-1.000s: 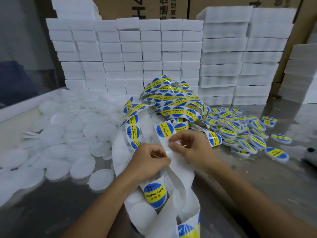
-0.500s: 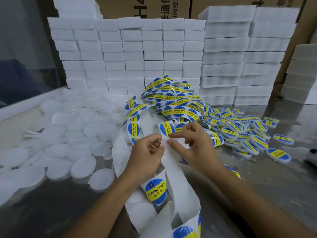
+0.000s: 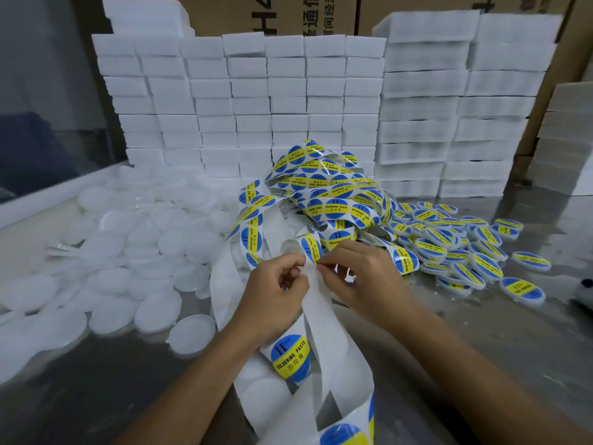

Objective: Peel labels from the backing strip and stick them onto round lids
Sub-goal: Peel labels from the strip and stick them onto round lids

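hands, two, meet mid-frame: left hand (image 3: 272,293) pinches one white backing strip (image 3: 324,319), right hand (image 3: 362,277) in a narrow grip on one blue-yellow label (image 3: 310,248). plain lids (image 3: 128,252) too many to count lie left on the desk (image 3: 513,348), labelled lids (image 3: 459,248) right.

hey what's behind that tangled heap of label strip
Behind the label strip heap stands a wall of stacked white boxes, with brown cartons above them. The heap covers the lowest boxes, so what stands right behind it cannot be seen.
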A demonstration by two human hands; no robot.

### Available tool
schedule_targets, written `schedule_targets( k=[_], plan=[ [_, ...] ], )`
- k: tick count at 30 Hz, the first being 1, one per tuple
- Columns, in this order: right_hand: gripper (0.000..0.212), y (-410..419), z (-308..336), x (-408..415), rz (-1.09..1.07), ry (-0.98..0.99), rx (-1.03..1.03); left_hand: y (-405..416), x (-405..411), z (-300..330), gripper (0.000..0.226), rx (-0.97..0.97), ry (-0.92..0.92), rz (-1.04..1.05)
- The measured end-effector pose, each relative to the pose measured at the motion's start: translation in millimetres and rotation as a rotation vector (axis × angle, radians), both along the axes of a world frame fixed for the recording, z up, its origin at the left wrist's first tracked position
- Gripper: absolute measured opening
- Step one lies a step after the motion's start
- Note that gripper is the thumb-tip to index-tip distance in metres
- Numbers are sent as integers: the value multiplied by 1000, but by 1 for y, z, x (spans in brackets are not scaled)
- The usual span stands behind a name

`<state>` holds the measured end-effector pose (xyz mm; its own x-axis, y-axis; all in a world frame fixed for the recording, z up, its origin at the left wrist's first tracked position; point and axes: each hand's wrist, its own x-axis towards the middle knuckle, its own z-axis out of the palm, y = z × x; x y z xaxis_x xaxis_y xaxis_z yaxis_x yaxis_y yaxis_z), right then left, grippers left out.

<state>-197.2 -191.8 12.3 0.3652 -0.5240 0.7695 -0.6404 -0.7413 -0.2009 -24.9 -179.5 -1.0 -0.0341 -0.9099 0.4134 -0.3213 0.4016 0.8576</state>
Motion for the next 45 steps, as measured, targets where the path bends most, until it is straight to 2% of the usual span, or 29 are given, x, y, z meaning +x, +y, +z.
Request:
schedule_targets(
  k=[2, 6, 8, 11, 15, 17, 18, 21, 25, 28, 34, 36, 39, 42, 44, 45],
  plan=[
    [5, 2, 1, 1, -3, 0, -8, -1, -1, -2, 15, -4, -35, -33],
    [5, 4, 2, 3, -28, 18, -19, -1, 0, 0, 16, -33, -57, -59],
    [4, 4, 0, 5, -29, -68, 48, -1, 0, 1, 14, -47, -75, -57],
    [10, 2, -1, 8, -18, -449, 378, -3, 1, -1, 20, -71, -88, -22],
    [19, -7, 7, -1, 86, -1133, 861, -5, 3, -4, 10, -71, -92, -1],
    [14, -9, 12, -7, 161, -1369, 945, -6, 3, -4, 6, -69, -98, 26],
    [12, -9, 14, -9, 194, -1416, 952, -6, 3, -4, 15, -72, -99, 35],
    [13, -5, 14, -3, 303, -1397, 940, -4, 4, -5, 25, -82, -64, 59],
    [15, 1, 5, 14, 334, -1215, 971, -5, 4, -4, 17, -84, -54, 112],
    [19, 3, -2, 19, 353, -1166, 1029, -6, 5, -5, 13, -66, -56, 114],
    [2, 3, -7, 19, 392, -1123, 1139, -3, 28, 21, 13, -243, -216, 332],
    [3, 4, -8, 19, 390, -1103, 1157, -2, 52, 36, 10, -147, -349, 437],
    [16, 2, -9, 19, 393, -1121, 1175, 4, 92, 49, 12, 189, -668, 442],
    [8, -1, -10, 17, 412, -1162, 1214, 17, 110, 56, 52, 523, -779, 194],
    [9, -2, -10, 15, 432, -1183, 1232, 23, 111, 57, 75, 610, -856, 101],
    [9, -3, -10, 14, 424, -1176, 1235, 23, 110, 56, 78, 628, -907, 86]
  ],
)
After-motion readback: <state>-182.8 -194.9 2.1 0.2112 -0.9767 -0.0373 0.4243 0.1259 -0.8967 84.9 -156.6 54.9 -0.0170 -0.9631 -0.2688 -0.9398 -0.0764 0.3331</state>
